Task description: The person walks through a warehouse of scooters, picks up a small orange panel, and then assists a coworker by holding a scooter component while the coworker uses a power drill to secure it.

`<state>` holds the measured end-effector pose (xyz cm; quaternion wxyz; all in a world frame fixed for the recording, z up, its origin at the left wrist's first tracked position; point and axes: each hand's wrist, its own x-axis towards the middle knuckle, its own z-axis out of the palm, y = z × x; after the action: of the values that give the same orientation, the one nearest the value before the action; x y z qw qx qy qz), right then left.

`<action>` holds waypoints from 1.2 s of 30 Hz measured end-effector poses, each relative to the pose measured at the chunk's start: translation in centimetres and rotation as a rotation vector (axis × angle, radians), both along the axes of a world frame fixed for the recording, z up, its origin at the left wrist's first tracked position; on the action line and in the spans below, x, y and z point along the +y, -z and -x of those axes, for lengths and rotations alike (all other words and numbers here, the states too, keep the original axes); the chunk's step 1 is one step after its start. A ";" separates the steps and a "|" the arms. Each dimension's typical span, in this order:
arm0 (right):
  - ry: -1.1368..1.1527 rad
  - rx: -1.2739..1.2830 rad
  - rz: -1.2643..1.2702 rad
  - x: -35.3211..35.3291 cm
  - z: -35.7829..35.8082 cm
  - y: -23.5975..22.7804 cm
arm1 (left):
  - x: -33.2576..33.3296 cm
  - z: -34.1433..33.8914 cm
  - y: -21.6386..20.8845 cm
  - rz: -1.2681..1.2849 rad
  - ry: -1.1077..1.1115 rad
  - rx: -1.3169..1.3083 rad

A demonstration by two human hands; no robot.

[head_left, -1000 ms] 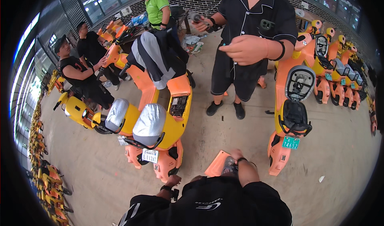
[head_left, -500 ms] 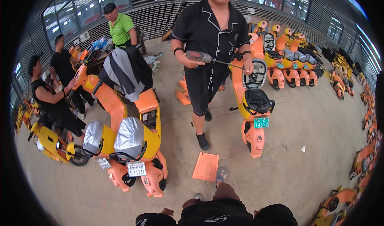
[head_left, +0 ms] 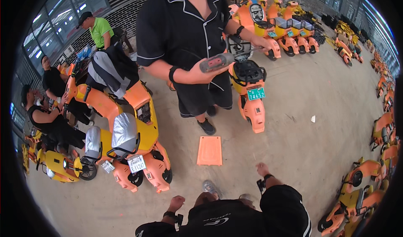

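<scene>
My left hand [head_left: 177, 202] is low in front of my body, its fingers curled in with nothing seen in them. Farther forward, my right hand [head_left: 262, 169] hangs over the floor, loosely closed and holding nothing visible. Just beyond my feet lies a flat orange panel [head_left: 209, 151], nearest to my right hand but apart from it. A person in black stands close in front and holds a grey and red power drill [head_left: 216, 63] in one hand. The person's other hand is at the far end of its long bit.
Orange and yellow scooters [head_left: 145, 130] with silver seat covers stand at the left. Another scooter [head_left: 252, 96], its seat raised, is right of the person. More scooters [head_left: 289, 27] line the back and right side. Several other people are at the far left.
The person with the drill has come closer. My hands have risen into fuller view, the right one reaching forward. Across the view, the orange panel and scooters have shifted with my head.
</scene>
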<state>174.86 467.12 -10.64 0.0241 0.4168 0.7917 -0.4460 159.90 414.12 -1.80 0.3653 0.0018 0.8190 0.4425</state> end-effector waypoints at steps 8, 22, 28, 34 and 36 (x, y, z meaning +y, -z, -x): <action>0.686 -0.168 0.746 -11.5 -27.3 -0.7 | 5.1 -4.9 2.2 0.294 0.494 -0.122; 1.040 0.277 0.299 -29.6 -33.5 -12.0 | 23.7 -5.3 7.0 0.487 1.882 0.474; 2.312 0.504 0.443 -49.3 -42.1 -3.1 | 25.9 -18.2 -2.3 0.125 0.826 -0.629; 2.378 0.297 0.682 -64.7 -48.3 -1.5 | 23.9 -25.9 -4.2 0.108 1.502 -0.323; 2.324 0.183 0.704 -67.7 -49.7 -2.2 | 23.8 -27.5 -2.5 0.059 1.646 0.006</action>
<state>224.53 399.42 -8.46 -0.3338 0.8152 -0.2184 -0.4199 187.35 437.88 0.69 0.5704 0.5934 0.5678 0.0116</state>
